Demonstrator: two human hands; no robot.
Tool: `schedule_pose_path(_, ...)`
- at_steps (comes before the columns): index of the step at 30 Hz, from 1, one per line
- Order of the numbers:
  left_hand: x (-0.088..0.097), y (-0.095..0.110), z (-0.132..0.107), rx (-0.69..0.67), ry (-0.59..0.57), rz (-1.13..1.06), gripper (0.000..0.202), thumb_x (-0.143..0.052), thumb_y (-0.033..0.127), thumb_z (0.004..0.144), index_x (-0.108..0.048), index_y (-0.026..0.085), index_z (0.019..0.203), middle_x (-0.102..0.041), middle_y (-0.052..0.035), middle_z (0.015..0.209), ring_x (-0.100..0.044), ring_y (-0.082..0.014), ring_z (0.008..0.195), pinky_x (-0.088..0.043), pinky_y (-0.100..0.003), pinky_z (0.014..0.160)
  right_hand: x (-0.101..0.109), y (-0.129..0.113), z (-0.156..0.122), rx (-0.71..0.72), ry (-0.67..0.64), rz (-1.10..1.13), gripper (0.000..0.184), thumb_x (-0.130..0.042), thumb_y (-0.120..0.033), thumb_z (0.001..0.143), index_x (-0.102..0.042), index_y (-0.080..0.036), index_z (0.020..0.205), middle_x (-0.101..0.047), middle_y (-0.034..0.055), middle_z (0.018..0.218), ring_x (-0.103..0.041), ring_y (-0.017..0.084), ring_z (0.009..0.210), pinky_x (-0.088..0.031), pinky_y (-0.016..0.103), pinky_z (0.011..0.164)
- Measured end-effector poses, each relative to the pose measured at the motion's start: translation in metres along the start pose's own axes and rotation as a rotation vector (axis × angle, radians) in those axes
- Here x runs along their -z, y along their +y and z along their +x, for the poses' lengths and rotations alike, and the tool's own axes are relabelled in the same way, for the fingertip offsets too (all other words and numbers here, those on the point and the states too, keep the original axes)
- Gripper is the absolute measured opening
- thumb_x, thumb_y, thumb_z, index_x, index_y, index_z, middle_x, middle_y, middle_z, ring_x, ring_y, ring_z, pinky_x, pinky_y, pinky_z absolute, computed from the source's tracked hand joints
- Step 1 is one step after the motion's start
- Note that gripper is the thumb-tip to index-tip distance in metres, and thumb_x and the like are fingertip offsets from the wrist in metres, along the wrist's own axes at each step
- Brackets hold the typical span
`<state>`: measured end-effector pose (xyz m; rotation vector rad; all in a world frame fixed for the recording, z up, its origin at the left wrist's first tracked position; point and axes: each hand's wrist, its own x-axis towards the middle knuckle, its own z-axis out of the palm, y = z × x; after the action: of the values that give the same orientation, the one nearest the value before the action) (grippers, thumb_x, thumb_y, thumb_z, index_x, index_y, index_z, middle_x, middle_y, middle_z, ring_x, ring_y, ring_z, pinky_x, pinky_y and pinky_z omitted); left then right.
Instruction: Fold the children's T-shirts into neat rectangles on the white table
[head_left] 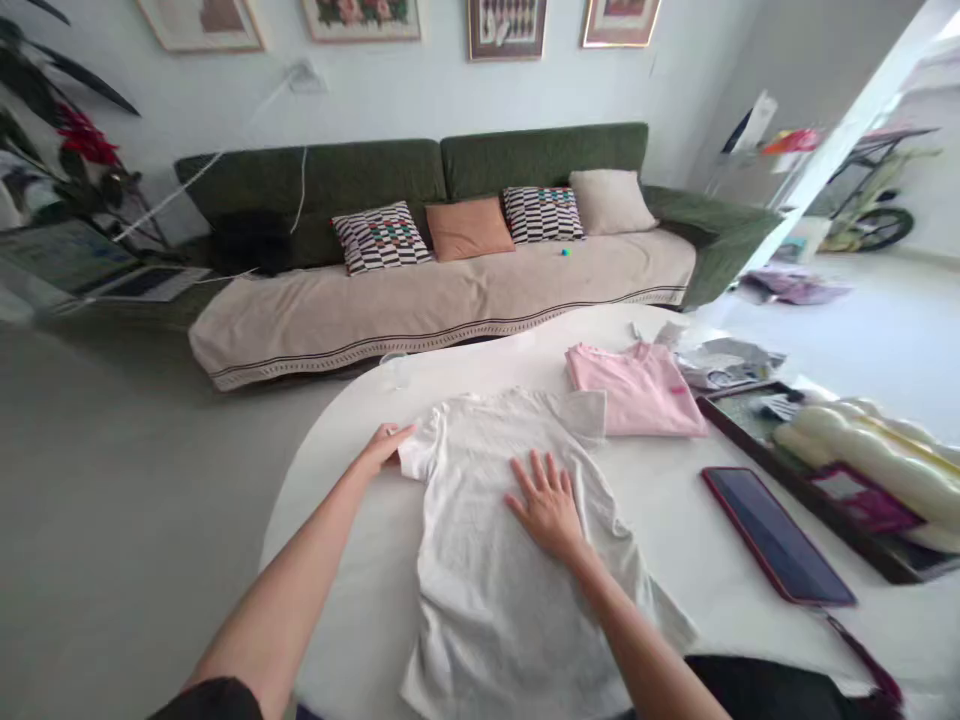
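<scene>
A white T-shirt (487,560) lies spread on the white table, its body wrinkled and its lower part reaching the near edge. At its left sleeve, my left hand (385,445) has fingers closed on the sleeve's edge. My right hand (549,505) rests flat on the shirt's chest with its fingers spread, holding nothing. Just beyond the right sleeve lies a folded pink shirt (645,392), which the white sleeve touches or slightly overlaps.
A phone (778,535) with a strap lies right on the table (337,560). Beyond it are a dark-edged tray (799,498) holding a pale lumpy package (862,440), and crumpled plastic packaging (727,362). A clear cup (394,370) stands at the far left edge. A green sofa (360,180) stands behind.
</scene>
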<state>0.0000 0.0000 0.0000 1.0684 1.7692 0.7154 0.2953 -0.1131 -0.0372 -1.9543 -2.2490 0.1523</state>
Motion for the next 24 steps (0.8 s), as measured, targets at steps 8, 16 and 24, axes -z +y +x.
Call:
schedule_pose_path(8, -0.009, -0.027, -0.008, -0.205, 0.249, 0.163, 0.068, -0.066, 0.021, 0.070, -0.030, 0.016, 0.128, -0.055, -0.0097, 0.117, -0.054, -0.0183, 0.107, -0.044, -0.025, 0.086, 0.014, 0.020, -0.021, -0.076, 0.086, -0.042, 0.064, -0.028, -0.053, 0.087, -0.016, -0.020, 0.141, -0.008, 0.0109, 0.147, -0.001, 0.025, 0.134, -0.016, 0.050, 0.103)
schedule_pose_path(16, -0.012, -0.021, -0.004, -0.296, 0.360, 0.400, 0.052, -0.055, 0.021, 0.076, -0.037, 0.018, 0.125, -0.058, -0.0108, 0.114, -0.052, -0.0249, 0.109, -0.041, -0.033, 0.090, 0.014, 0.049, -0.053, -0.217, 0.050, -0.078, 0.064, -0.024, -0.052, 0.088, -0.015, -0.016, 0.141, -0.013, 0.0104, 0.146, -0.005, 0.023, 0.135, -0.015, 0.052, 0.103)
schedule_pose_path(24, -0.028, -0.017, -0.054, -0.652, 0.471, 0.604, 0.056, -0.046, 0.030, 0.082, -0.029, 0.012, 0.133, -0.035, -0.0179, 0.135, -0.027, -0.0275, 0.129, -0.029, -0.043, 0.102, 0.006, -0.035, -0.086, 0.028, -0.012, 0.045, 0.058, -0.028, -0.051, 0.087, -0.018, -0.028, 0.139, -0.008, 0.0052, 0.147, -0.002, 0.027, 0.134, -0.012, 0.057, 0.101)
